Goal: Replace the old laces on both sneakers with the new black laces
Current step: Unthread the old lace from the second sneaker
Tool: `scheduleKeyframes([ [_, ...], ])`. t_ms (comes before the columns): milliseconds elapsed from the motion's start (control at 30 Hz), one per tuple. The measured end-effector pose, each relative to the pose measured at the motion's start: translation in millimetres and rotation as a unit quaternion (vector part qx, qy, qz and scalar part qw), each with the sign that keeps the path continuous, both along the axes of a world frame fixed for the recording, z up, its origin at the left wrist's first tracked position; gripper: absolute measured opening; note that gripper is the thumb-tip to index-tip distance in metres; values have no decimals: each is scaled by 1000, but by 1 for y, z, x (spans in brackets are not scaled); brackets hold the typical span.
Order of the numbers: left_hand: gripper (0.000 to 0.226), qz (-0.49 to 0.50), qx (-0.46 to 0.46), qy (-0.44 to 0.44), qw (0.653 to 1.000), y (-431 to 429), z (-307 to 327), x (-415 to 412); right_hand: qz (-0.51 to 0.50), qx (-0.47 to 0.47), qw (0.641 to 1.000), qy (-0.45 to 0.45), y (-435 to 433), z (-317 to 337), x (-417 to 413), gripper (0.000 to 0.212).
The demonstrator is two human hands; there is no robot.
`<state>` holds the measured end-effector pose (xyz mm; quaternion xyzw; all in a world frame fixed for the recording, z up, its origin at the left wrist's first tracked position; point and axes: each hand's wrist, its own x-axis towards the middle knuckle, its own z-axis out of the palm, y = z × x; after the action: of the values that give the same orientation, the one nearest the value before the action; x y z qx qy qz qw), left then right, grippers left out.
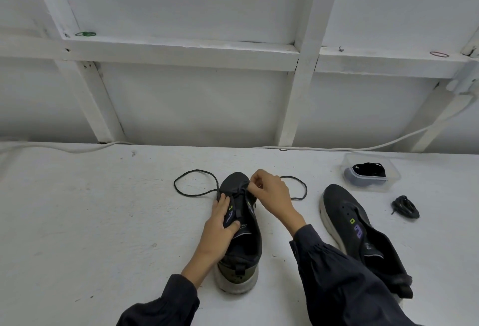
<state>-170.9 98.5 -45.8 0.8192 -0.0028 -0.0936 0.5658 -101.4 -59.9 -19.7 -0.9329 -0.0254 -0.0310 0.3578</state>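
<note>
Dark sleeves (pixel 337 274) sit closest to me, both forearms reaching fwd over the desk (pixel 90 209) to the centre sneaker (pixel 246 245). That shoe stands upright on its sole, heel toward me, toe pointing away, so its long axis runs approx. straight out from the body.

The left hand (pixel 220 224) wraps the sneaker's left flank, thumb pressed on the tongue, steadying it. The right hand (pixel 269 191) is further out, over the toe-end eyelets, fingertips pinching the black lace (pixel 197 170) there. Lace tails loop out flat on the desk, one left of the toe, one right. The right hand is the nearer one to the lacing point. My read: threading has only started, w/ the lowest eyelets done. Next pull prob. goes back toward the heel, along the shoe.

Right of the centre sneaker lies the second sneaker (pixel 342 211), no lace in its eyelets, heel partly under the right sleeve. Beyond that, further right, are a coiled black lace bundle (pixel 404 206) and a clear plastic tub (pixel 394 170) holding more black laces (pixel 369 169).

Desk surface is white, a bit speckled. Behind the sneaker's toe is a white framed wall (pixel 194 97), w/ a white cable (pixel 388 144) running along its base.
</note>
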Motion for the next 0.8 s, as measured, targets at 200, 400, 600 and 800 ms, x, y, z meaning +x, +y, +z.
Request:
scheduleKeyframes([
  [200, 70, 3, -3, 3, 1000, 0, 1, 0, 24, 119, 990, 69, -9, -6, 8, 19],
  [400, 70, 3, 2, 1, 1000, 0, 1, 0, 15, 113, 992, 54, -10, -7, 8, 4],
  [600, 70, 9, -3, 2, 1000, 0, 1, 0, -29, 212, 974, 80, -5, -5, 7, 11],
  [800, 70, 8, -1, 3, 1000, 0, 0, 0, 19, 148, 986, 71, -11, 0, 13, 11],
])
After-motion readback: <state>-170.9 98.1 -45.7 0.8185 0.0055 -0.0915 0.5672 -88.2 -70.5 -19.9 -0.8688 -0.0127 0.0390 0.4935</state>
